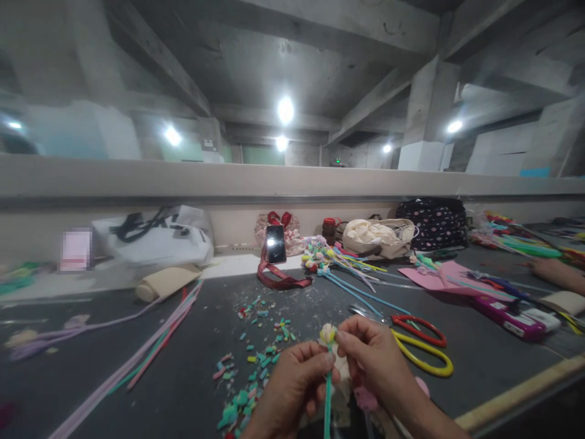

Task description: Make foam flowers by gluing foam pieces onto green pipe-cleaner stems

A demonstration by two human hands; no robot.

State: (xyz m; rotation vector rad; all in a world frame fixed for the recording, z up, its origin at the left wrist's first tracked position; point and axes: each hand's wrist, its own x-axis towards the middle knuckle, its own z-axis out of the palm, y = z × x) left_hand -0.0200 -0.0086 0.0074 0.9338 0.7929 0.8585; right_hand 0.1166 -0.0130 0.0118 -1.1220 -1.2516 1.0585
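My left hand (297, 375) pinches the green stem of a small craft flower (328, 334), held upright close to me. The flower's head is cream and yellow. My right hand (377, 347) has its thumb and fingertips closed at the right side of that head. Scissors (441, 369) with one red and one yellow handle lie just beyond my right hand, their blades partly hidden. Small cut pieces (265, 361) in green, yellow, blue and pink are scattered left of my hands. Under my right wrist is a pink piece (365, 399), partly covered.
A bunch of colourful stemmed flowers (320, 253) lies ahead, near a phone (275, 244). Long fuzzy stems (150, 344) stretch across the left. Bags, including a dark dotted one (432, 222), line the back wall. At right are pink paper (423, 279), a purple tool (507, 318) and another person's hand (557, 274).
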